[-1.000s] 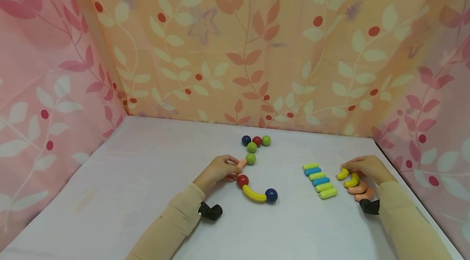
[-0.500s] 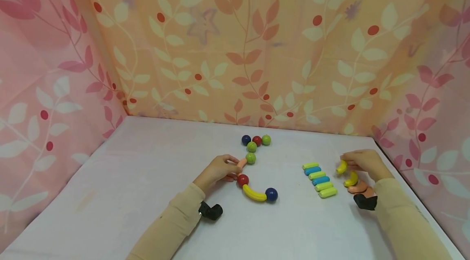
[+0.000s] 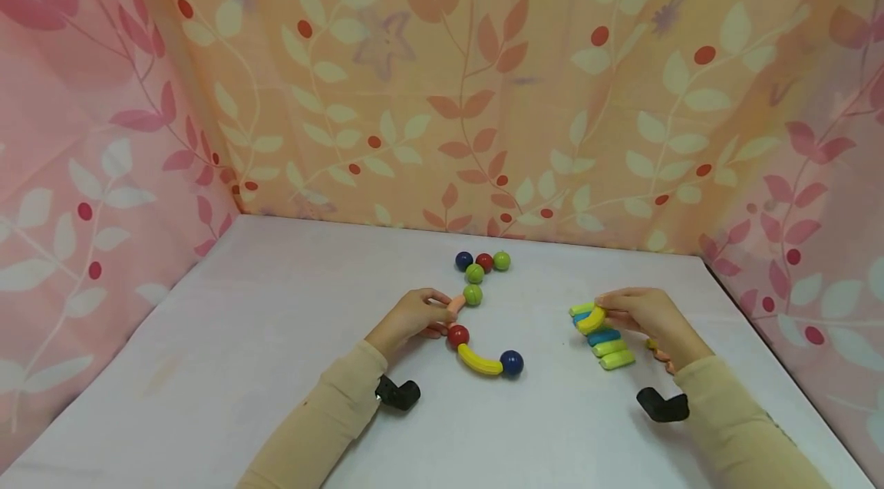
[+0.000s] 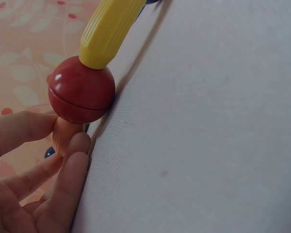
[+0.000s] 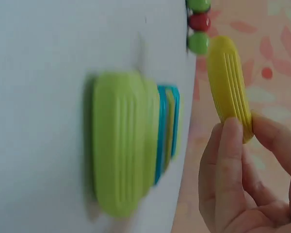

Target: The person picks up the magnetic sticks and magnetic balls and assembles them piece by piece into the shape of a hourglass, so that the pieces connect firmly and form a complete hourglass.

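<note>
My left hand (image 3: 417, 312) pinches a short orange rod (image 4: 68, 133) between thumb and fingers. That rod sits between a red ball (image 4: 82, 92) and a green ball (image 3: 473, 295). From the red ball a long curved yellow rod (image 3: 479, 361) leads to a navy ball (image 3: 512, 363). In the right wrist view, my right hand (image 5: 254, 189) grips one end of a short curved yellow rod (image 5: 230, 82), raised off the table. In the head view this rod overlaps the row of straight green and blue rods (image 3: 612, 358).
Beyond the left hand, another green ball (image 3: 474, 273) touches a group of a navy ball (image 3: 464, 261), a red ball (image 3: 485, 263) and a green ball (image 3: 502, 261). Short curved rods (image 3: 661, 355) lie partly hidden behind the right wrist. Patterned cloth walls (image 3: 387, 128) enclose the white table.
The right hand has picked up the short curved yellow rod from the pile at right and carried it left to the straight rods. The left hand stays put on the orange rod.
</note>
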`<state>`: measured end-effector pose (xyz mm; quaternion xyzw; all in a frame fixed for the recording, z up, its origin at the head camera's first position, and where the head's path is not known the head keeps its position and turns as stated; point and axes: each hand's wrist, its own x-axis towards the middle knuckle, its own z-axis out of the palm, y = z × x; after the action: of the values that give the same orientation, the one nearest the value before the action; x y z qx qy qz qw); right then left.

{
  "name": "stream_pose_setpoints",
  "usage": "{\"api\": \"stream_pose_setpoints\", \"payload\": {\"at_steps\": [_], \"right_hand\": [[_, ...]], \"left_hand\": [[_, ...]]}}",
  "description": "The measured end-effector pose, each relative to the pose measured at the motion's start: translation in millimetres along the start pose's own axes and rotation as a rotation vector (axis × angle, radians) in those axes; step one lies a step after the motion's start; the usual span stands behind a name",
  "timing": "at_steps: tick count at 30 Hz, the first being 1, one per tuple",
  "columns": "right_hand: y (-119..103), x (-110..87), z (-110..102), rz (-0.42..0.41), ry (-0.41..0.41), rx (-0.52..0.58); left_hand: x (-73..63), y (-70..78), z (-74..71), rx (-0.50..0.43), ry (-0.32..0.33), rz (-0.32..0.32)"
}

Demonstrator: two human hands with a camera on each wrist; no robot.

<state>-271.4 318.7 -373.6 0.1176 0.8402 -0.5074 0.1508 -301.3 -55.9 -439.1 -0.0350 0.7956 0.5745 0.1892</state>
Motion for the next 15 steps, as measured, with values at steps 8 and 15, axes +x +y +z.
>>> {"api": "stream_pose_setpoints", "payload": {"at_steps": [8, 15], "right_hand": [[-5.7, -2.3, 38.6, -0.057, -0.083, 0.19], [-1.6, -5.9, 61.5, -0.047, -0.143, 0.236]], "left_hand": [[1.5, -0.2, -0.3, -0.012, 0.0, 0.001], [0.2, -0.3, -0.4, -0.014, -0.01, 0.02]]}}
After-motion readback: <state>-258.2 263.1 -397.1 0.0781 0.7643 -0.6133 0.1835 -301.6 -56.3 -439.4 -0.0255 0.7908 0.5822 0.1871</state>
